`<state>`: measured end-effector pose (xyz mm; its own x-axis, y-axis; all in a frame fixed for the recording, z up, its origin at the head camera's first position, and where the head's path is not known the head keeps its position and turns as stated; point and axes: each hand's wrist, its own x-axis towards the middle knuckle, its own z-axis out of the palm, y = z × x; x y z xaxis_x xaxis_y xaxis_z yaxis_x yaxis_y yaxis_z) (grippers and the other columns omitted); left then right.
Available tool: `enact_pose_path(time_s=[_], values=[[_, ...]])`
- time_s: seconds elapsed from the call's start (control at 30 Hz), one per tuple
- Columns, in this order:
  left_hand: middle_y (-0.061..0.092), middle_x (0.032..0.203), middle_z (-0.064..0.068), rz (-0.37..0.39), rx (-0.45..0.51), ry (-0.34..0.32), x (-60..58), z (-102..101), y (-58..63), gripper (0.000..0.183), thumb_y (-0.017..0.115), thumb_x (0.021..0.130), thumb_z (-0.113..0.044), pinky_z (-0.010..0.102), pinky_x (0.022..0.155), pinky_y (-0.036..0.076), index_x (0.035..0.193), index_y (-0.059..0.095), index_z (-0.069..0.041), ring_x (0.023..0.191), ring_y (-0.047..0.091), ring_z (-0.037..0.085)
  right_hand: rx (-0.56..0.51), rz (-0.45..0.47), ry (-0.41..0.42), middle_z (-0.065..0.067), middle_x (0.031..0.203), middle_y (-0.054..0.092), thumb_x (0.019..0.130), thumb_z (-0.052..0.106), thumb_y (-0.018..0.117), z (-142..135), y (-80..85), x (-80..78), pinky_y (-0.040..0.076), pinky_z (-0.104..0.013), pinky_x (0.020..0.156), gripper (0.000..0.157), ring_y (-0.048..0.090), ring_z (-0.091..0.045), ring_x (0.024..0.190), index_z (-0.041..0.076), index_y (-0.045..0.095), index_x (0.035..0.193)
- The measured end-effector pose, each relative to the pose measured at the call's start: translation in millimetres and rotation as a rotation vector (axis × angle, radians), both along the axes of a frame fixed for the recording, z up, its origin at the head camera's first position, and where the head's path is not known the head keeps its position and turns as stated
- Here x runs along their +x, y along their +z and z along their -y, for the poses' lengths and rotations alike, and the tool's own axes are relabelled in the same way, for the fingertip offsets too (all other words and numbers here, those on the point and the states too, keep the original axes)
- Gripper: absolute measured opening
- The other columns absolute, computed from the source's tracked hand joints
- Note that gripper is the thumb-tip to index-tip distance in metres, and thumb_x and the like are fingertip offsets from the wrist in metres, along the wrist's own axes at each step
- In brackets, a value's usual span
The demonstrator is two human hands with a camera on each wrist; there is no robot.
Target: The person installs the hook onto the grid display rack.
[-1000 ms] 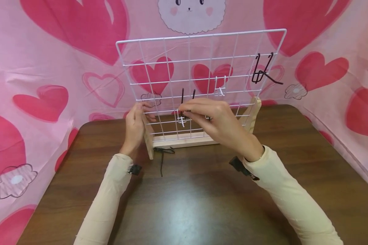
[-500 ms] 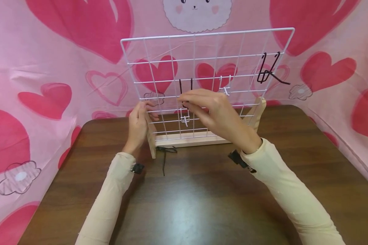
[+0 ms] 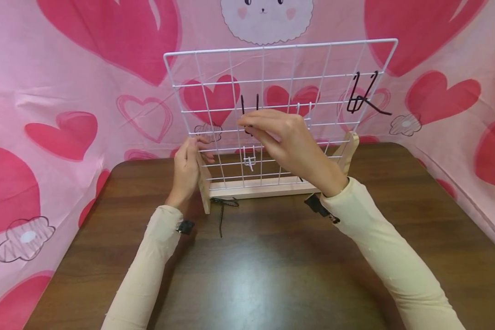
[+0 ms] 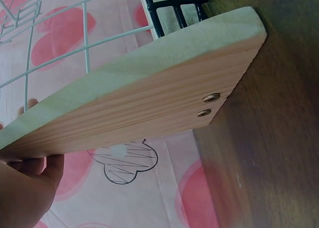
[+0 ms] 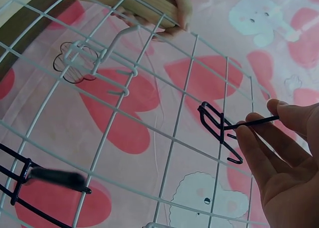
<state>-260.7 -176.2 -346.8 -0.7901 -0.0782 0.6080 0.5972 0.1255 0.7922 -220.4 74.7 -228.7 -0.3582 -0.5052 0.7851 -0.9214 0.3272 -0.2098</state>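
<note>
My right hand (image 3: 290, 142) pinches the straight prong of a black wire display hook (image 5: 222, 127) between thumb and fingers. The hook's two upper arms stand against the white wire grid (image 3: 280, 46); I cannot tell whether they are hooked over a bar. My left hand (image 3: 185, 167) holds the left wooden leg (image 4: 149, 88) of the grid stand. Below the pinched hook, a small white hook (image 3: 249, 161) hangs on the grid. Another black hook (image 5: 55, 178), low on the grid, is mostly hidden by my right wrist in the head view.
A black hook (image 3: 356, 104) hangs at the grid's upper right. A second white hook (image 3: 310, 111) is partly behind my right hand. One more black hook (image 3: 224, 201) lies on the brown table (image 3: 239, 266) by the left leg. Heart-patterned cloth (image 3: 66, 137) surrounds the table.
My right hand has risen along the grid, carrying the black hook upward. The left hand keeps its place on the wooden leg. The head view has shifted slightly.
</note>
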Motion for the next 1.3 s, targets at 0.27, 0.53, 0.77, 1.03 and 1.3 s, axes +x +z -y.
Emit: enact_pose_path(time_s=[0.27,0.53,0.77,1.03,1.3], values=[[0.065,0.075,-0.010,0.017,-0.010,-0.002,14.6,-5.7,14.4,0.040,0.031,0.109,-0.014,0.047,0.066,0.059,0.109,0.056,0.017,0.071,0.061,0.051,0.046,0.052,-0.021,-0.006,0.119,0.071,0.094,0.004,0.067,0.2,-2.5,-3.0,0.050,-0.034,0.103,0.026,0.064,-0.019,0.117,0.006,0.072,0.120],[0.066,0.075,-0.004,0.003,-0.011,-0.013,23.1,-8.6,23.5,0.040,0.032,0.109,-0.012,0.046,0.066,0.059,0.109,0.057,0.019,0.070,0.061,0.052,0.101,0.073,-0.024,-0.007,0.123,0.070,0.095,0.005,0.065,-1.7,-5.5,-3.3,0.053,-0.034,0.100,0.027,0.064,-0.018,0.118,0.006,0.071,0.122],[0.059,0.084,0.039,0.011,-0.010,-0.017,23.5,-8.5,23.4,0.038,0.032,0.109,-0.013,0.052,0.068,0.059,0.107,0.057,0.016,0.072,0.060,0.055,0.089,0.077,-0.002,-0.008,0.122,0.070,0.094,0.005,0.067,-2.8,-9.8,-2.9,0.055,-0.035,0.097,0.026,0.064,-0.019,0.117,0.005,0.072,0.120],[0.059,0.083,0.038,0.007,-0.015,-0.013,23.3,-9.0,24.2,0.037,0.031,0.109,-0.012,0.051,0.067,0.059,0.106,0.058,0.014,0.071,0.060,0.054,0.096,0.095,-0.013,-0.007,0.123,0.070,0.095,0.006,0.067,-3.5,-12.6,-1.2,0.054,-0.035,0.098,0.027,0.063,-0.018,0.119,0.005,0.071,0.121],[0.058,0.086,0.042,0.033,0.011,-0.028,24.9,-9.3,23.3,0.042,0.031,0.109,-0.014,0.059,0.070,0.056,0.110,0.055,0.021,0.074,0.057,0.059,0.110,0.149,-0.041,-0.010,0.129,0.066,0.093,0.003,0.067,-1.4,-24.3,3.0,0.047,-0.036,0.106,0.031,0.057,-0.021,0.127,0.005,0.070,0.124]])
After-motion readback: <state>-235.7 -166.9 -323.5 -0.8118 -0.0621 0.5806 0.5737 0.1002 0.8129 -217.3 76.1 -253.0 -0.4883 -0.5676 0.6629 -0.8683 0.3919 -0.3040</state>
